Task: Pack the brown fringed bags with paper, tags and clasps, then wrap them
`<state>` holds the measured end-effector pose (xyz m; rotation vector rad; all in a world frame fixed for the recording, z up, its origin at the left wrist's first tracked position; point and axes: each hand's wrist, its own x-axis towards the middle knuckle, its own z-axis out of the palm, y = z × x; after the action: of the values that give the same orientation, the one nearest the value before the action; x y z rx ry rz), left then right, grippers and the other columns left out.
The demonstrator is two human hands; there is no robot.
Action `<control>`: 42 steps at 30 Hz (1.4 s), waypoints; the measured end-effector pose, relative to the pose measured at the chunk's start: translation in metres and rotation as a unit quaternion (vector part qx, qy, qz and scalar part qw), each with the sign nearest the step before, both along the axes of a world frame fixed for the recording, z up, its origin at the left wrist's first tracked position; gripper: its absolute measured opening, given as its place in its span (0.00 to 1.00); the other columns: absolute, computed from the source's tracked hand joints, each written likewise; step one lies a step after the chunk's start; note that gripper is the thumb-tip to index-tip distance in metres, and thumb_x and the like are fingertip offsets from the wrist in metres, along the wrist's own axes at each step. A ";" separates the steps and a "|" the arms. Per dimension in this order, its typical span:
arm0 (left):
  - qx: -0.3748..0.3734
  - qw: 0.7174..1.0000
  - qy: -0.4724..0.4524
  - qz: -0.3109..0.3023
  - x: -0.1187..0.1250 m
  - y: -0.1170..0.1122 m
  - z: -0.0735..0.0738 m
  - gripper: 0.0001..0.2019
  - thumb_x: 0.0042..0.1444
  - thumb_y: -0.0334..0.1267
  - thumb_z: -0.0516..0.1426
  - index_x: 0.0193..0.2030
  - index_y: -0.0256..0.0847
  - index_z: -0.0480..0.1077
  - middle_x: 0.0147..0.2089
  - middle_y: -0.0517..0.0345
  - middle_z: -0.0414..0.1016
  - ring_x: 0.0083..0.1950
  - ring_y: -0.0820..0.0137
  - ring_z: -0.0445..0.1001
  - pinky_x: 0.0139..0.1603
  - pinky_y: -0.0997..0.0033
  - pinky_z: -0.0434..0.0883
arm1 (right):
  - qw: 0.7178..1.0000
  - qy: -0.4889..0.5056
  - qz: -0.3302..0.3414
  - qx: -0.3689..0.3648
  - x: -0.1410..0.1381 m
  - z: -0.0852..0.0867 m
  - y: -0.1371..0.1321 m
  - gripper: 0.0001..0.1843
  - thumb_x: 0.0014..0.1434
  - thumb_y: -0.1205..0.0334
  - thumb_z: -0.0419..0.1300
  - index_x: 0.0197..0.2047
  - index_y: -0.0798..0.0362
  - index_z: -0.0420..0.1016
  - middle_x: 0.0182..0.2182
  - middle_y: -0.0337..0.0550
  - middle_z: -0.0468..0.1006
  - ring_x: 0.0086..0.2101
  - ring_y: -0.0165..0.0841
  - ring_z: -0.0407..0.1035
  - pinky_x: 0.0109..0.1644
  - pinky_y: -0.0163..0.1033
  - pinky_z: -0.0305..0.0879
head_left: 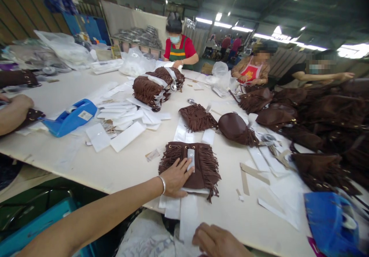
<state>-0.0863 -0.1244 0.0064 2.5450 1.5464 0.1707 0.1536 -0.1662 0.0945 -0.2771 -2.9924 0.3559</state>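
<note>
A dark brown fringed bag [201,176] lies flat on the table in front of me, with eyelets along its top. My left hand [176,177], wearing a bracelet, rests flat on the bag with fingers stretched out. Its fingertips touch a small whitish packet [190,159] on the bag's middle. White paper strips [188,216] stick out from beneath the bag toward me, over the table's edge. Close to the lower end of these strips, my right hand [220,241] has its fingers curled; whatever may be in them is hidden.
Blue tape dispensers [76,115] [331,222] stand left and right. White paper pieces [127,122] lie scattered at left. Two brown bags [197,116] [236,128] sit beyond mine; a bag pile [325,115] covers the right. Several co-workers surround the table, one arm [15,113] at far left.
</note>
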 end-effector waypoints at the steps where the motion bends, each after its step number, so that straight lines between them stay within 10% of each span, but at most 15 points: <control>1: -0.003 1.000 -0.006 -0.001 0.000 0.000 0.000 0.50 0.50 0.61 0.56 0.71 0.33 0.41 0.74 0.31 0.30 0.73 0.42 0.36 0.68 0.39 0.41 | 1.000 -0.011 -0.010 -0.025 -0.006 0.015 0.012 0.04 0.64 0.67 0.55 0.36 0.50 0.66 0.29 0.34 0.75 0.24 0.27 0.68 0.26 0.31 0.58; 7: -0.027 0.998 -0.052 -0.002 -0.006 0.000 0.007 0.47 0.53 0.56 0.54 0.72 0.33 0.41 0.74 0.34 0.29 0.74 0.44 0.32 0.70 0.40 0.39 | 0.975 0.022 -0.145 -0.170 -0.056 0.057 0.107 0.08 0.65 0.68 0.51 0.38 0.51 0.70 0.32 0.38 0.75 0.33 0.29 0.70 0.35 0.32 0.60; 14: -0.071 0.990 -0.121 -0.031 -0.021 0.004 0.016 0.40 0.53 0.47 0.55 0.69 0.30 0.47 0.74 0.35 0.38 0.74 0.47 0.31 0.71 0.42 0.37 | 0.949 0.042 -0.259 -0.175 -0.097 -0.018 0.183 0.06 0.62 0.64 0.56 0.34 0.52 0.74 0.30 0.37 0.76 0.31 0.31 0.68 0.35 0.33 0.58; 22: -0.105 0.967 -0.232 -0.017 -0.031 0.008 0.021 0.29 0.59 0.45 0.53 0.66 0.36 0.55 0.73 0.41 0.45 0.75 0.55 0.38 0.72 0.45 0.41 | 0.936 -0.027 -0.333 -0.113 -0.105 -0.053 0.188 0.05 0.62 0.61 0.58 0.35 0.50 0.74 0.35 0.39 0.77 0.36 0.32 0.70 0.40 0.34 0.56; 30: -0.017 0.940 -0.290 0.179 0.002 0.008 -0.002 0.07 0.62 0.39 0.54 0.45 0.41 0.68 0.56 0.52 0.72 0.62 0.65 0.65 0.71 0.54 0.52 | 0.915 -0.017 -0.385 -0.120 -0.107 -0.059 0.186 0.05 0.59 0.62 0.59 0.40 0.49 0.68 0.31 0.36 0.77 0.33 0.32 0.71 0.35 0.34 0.52; 35: 0.039 0.948 -0.224 0.224 0.015 0.009 -0.004 0.24 0.58 0.32 0.55 0.61 0.35 0.58 0.65 0.43 0.61 0.65 0.60 0.60 0.64 0.54 0.61 | 0.910 -0.027 -0.393 -0.126 -0.109 -0.058 0.189 0.06 0.56 0.65 0.59 0.38 0.49 0.66 0.28 0.34 0.76 0.31 0.32 0.70 0.33 0.34 0.50; 42: 0.013 0.988 -0.091 0.122 0.006 0.024 -0.006 0.30 0.62 0.49 0.52 0.68 0.43 0.54 0.68 0.53 0.60 0.55 0.58 0.66 0.56 0.51 0.63 | 0.936 -0.091 -0.323 -0.109 -0.120 -0.037 0.221 0.04 0.54 0.64 0.61 0.35 0.50 0.72 0.31 0.40 0.79 0.34 0.35 0.73 0.34 0.35 0.54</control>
<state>-0.0808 -0.1003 0.0001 2.2768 1.7869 0.4417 0.0338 0.0552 0.0574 -1.3301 -2.7985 0.6026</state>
